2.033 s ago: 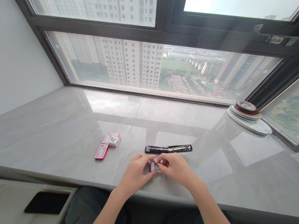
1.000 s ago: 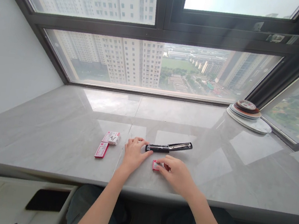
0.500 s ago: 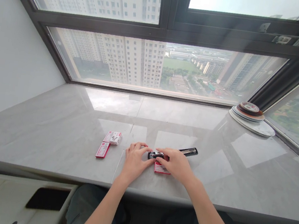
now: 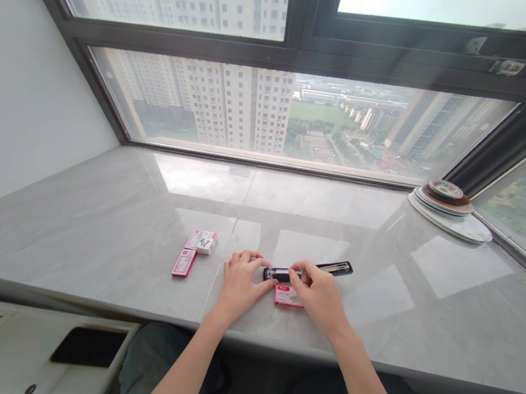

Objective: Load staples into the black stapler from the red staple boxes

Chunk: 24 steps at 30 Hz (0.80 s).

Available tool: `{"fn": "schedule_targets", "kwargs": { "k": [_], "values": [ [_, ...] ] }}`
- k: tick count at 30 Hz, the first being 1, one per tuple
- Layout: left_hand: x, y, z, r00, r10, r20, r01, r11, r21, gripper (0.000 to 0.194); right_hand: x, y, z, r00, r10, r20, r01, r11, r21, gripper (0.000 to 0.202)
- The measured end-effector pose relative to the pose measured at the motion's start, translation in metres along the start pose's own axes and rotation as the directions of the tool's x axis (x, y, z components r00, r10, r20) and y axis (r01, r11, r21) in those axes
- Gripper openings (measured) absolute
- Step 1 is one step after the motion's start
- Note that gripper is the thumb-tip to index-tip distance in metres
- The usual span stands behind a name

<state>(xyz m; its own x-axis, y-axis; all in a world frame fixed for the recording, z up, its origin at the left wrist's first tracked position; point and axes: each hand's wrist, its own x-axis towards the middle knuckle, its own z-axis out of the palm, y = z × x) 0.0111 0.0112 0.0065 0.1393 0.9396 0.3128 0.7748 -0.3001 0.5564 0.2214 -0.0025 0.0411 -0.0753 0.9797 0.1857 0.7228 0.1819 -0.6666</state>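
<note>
A black stapler (image 4: 341,269) lies opened out on the grey counter, its metal inner parts showing. My left hand (image 4: 240,283) grips its left end between thumb and fingers. The fingers of my right hand (image 4: 320,293) are pinched together at the stapler's middle; whether they hold something small there cannot be made out. Just below the stapler lies a red and white box (image 4: 288,296), its right end hidden by my right hand. Farther left, a white and pink box (image 4: 202,241) touches another red and white box (image 4: 184,263).
Stacked plates or round mats (image 4: 445,206) sit at the counter's back right, beside the window frame. The counter's front edge (image 4: 272,344) runs just above my legs. A white cabinet (image 4: 1,349) with a black rectangular panel stands at the lower left.
My right hand has moved slightly right along the stapler, and its fingers are drawn closer together. More of the stapler's metal part and of the box below shows. The view has shifted slightly.
</note>
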Motion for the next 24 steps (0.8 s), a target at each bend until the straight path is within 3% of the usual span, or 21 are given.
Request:
{"fn": "schedule_targets", "kwargs": {
  "k": [3,6,8,10,13,15,17,20,24],
  "values": [
    [0.0,0.0,0.001,1.0,-0.009,0.0,0.009,1.0,0.006,0.026,-0.001,-0.001,0.0,0.998,0.048,0.031,-0.049,0.998,0.027,0.029],
    [0.0,0.0,0.001,1.0,-0.009,-0.003,0.009,1.0,0.006,0.027,-0.007,-0.003,0.004,0.992,0.012,0.126,-0.032,0.987,0.158,0.029],
    [0.0,-0.001,0.002,1.0,-0.007,-0.004,0.007,1.0,0.004,0.027,-0.014,0.003,0.004,0.992,0.04,0.12,-0.07,0.963,0.261,0.035],
    [0.001,-0.001,0.002,1.0,-0.008,-0.003,0.008,1.0,0.001,0.027,-0.021,0.019,-0.001,0.982,0.145,0.124,-0.179,0.924,0.337,0.043],
    [0.002,-0.002,0.002,1.0,-0.015,0.005,0.015,1.0,-0.011,0.026,-0.025,0.051,-0.021,0.914,0.351,0.204,-0.405,0.817,0.41,0.054],
    [0.002,-0.002,0.002,1.0,-0.013,0.015,0.014,1.0,-0.024,0.025,-0.021,0.066,-0.037,0.893,0.396,0.213,-0.448,0.745,0.494,0.06],
    [0.002,-0.001,0.002,1.0,-0.009,0.021,0.009,0.999,-0.032,0.025,-0.01,0.068,-0.049,0.925,0.34,0.17,-0.375,0.738,0.56,0.064],
    [0.002,-0.001,0.001,1.0,-0.009,0.018,0.009,1.0,-0.026,0.025,0.013,0.051,-0.056,0.979,0.152,0.134,-0.201,0.828,0.523,0.056],
    [0.002,-0.002,0.001,1.0,-0.006,0.017,0.006,1.0,-0.006,0.027,0.035,0.019,-0.047,0.975,-0.063,0.215,-0.014,0.94,0.34,0.04]
  ]
}}
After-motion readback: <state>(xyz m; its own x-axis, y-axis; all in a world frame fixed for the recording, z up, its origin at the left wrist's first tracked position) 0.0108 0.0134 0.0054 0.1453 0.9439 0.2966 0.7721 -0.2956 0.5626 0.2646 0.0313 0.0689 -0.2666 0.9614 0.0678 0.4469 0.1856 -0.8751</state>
